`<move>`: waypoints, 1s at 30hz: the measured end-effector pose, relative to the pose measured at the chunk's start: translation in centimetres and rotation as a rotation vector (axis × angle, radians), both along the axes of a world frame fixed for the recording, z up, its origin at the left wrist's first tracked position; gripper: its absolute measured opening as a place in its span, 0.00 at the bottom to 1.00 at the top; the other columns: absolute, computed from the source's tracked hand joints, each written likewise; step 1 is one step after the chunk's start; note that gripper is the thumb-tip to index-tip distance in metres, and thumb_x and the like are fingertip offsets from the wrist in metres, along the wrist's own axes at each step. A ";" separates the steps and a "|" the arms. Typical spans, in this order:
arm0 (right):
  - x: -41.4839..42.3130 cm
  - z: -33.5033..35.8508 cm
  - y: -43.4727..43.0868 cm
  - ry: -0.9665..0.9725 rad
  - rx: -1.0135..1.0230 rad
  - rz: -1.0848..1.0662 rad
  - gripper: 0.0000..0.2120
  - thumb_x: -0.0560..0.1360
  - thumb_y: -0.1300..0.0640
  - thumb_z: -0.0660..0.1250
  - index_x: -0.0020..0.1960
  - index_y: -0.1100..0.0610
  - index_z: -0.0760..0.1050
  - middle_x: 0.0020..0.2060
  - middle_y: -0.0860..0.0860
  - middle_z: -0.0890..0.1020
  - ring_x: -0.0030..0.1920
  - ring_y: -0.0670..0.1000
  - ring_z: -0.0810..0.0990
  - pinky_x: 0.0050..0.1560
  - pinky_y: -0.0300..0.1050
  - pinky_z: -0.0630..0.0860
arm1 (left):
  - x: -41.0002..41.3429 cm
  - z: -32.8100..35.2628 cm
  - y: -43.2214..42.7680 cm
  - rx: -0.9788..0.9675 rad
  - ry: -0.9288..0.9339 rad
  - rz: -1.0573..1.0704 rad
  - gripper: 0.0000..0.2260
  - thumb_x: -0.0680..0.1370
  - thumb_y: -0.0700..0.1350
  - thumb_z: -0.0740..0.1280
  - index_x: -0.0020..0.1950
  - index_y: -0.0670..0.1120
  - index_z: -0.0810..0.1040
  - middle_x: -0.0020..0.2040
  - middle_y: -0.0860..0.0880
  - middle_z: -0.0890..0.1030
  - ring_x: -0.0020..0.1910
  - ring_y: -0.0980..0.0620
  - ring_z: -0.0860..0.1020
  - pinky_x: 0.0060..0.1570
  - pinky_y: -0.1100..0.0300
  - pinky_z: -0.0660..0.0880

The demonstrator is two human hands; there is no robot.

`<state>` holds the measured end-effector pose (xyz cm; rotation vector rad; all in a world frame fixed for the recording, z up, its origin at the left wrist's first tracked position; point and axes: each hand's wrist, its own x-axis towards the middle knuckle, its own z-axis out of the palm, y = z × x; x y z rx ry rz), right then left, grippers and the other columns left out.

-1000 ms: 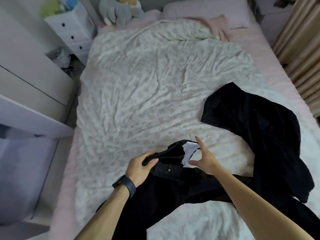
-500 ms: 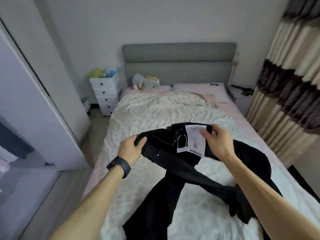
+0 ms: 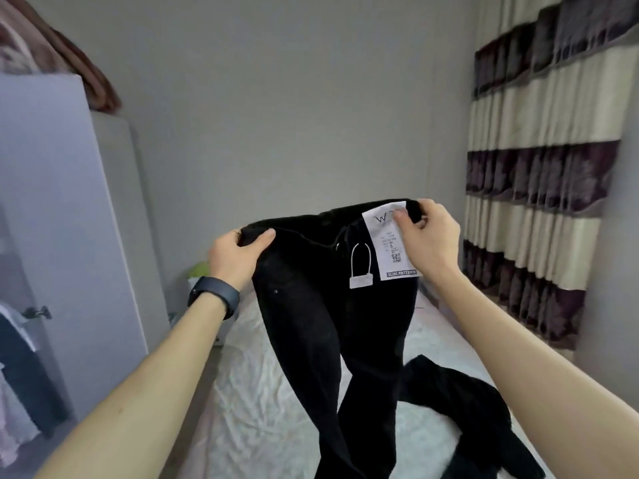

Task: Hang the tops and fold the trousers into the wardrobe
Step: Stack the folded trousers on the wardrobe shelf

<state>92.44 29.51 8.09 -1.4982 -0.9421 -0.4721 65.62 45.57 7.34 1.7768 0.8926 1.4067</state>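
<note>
Fingers (image 3: 262,235) of left hand (image 3: 235,257) and right hand (image 3: 428,236) clench the waistband of black denim trousers (image 3: 328,323), now lifted higher toward 12 o'clock above the white rumpled bed (image 3: 262,392).

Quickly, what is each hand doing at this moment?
Left hand: grips the waistband of the black trousers.
Right hand: pinches the other waistband end with the white tag.

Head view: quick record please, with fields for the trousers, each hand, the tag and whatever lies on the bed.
trousers: black trousers, held up by the waistband, legs hanging over the bed
left hand: grips the waistband's left end
right hand: pinches the waistband's right end together with the white paper tag
on bed: another black garment, crumpled, right side
</note>
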 end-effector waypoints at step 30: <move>-12.9 -4.4 -26.1 -0.018 -0.187 0.141 0.08 0.74 0.42 0.74 0.42 0.45 0.80 0.36 0.39 0.82 0.40 0.37 0.79 0.38 0.27 0.69 | -16.6 -5.0 -22.0 0.243 0.332 0.246 0.13 0.80 0.57 0.67 0.54 0.49 0.84 0.44 0.51 0.84 0.48 0.46 0.81 0.44 0.56 0.72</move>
